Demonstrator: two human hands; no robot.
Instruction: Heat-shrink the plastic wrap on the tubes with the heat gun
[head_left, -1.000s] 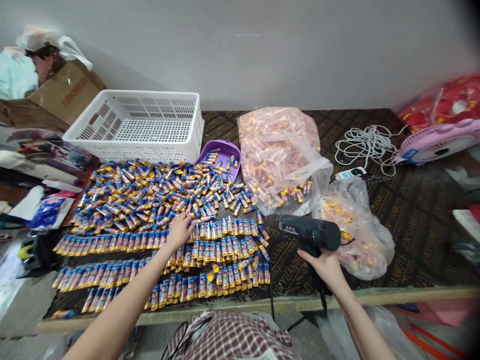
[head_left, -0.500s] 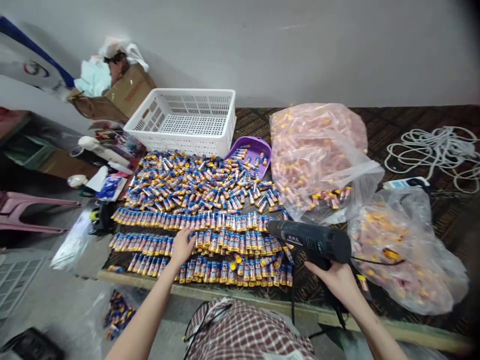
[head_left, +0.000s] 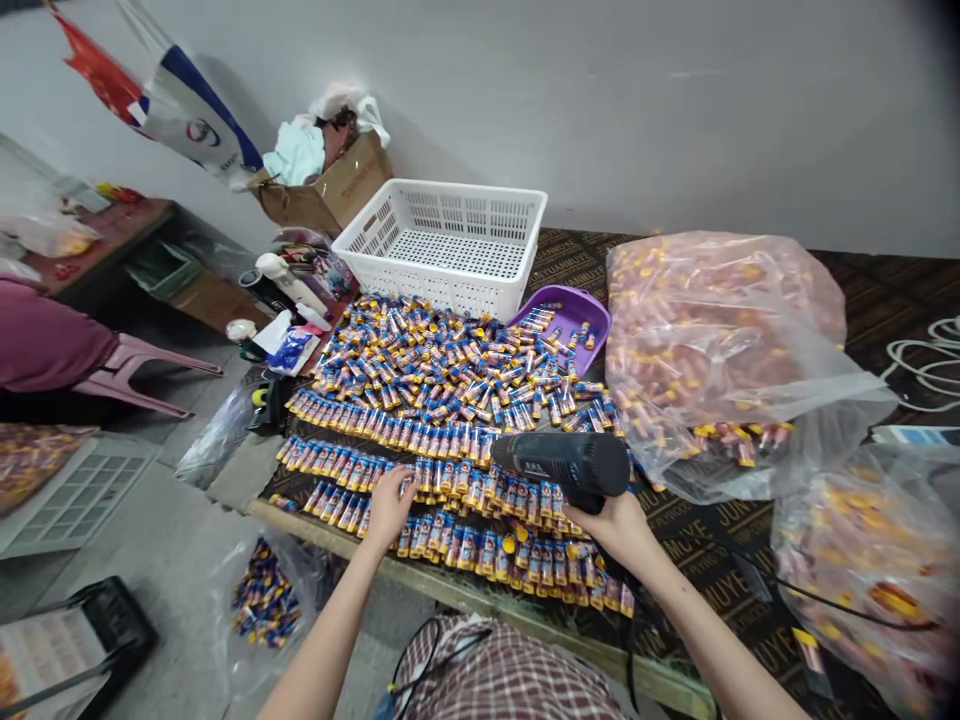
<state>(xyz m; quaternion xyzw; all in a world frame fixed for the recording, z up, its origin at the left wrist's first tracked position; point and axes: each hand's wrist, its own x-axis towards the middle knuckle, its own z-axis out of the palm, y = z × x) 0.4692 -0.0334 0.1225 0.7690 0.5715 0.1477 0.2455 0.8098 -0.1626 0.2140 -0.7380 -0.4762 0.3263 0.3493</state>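
Note:
My right hand [head_left: 621, 530] is closed around the handle of a black heat gun [head_left: 559, 462]. Its nozzle points left over the lined-up small bottles, close to the middle row [head_left: 457, 482]. My left hand [head_left: 391, 505] rests at that row, fingertips touching the bottles, thumb and fingers a little apart. The bottles have blue and yellow ends and printed labels. A back row [head_left: 405, 432] and a front row [head_left: 472, 548] run alongside, and a few bottles lie loose on the front one. Behind them spreads a jumbled heap of the same bottles [head_left: 427, 355].
Beyond the heap stand a white plastic crate [head_left: 442, 283] and a purple scoop [head_left: 596, 312] with bottles in it. Filled clear bags [head_left: 720, 320] sit on the right, with a black cord [head_left: 847, 612] crossing there. A pink stool [head_left: 142, 365] is at the left.
The view has swung left, so things appear further right. The heat gun has moved left along the rows, nearer my left hand, which stays at the middle row.

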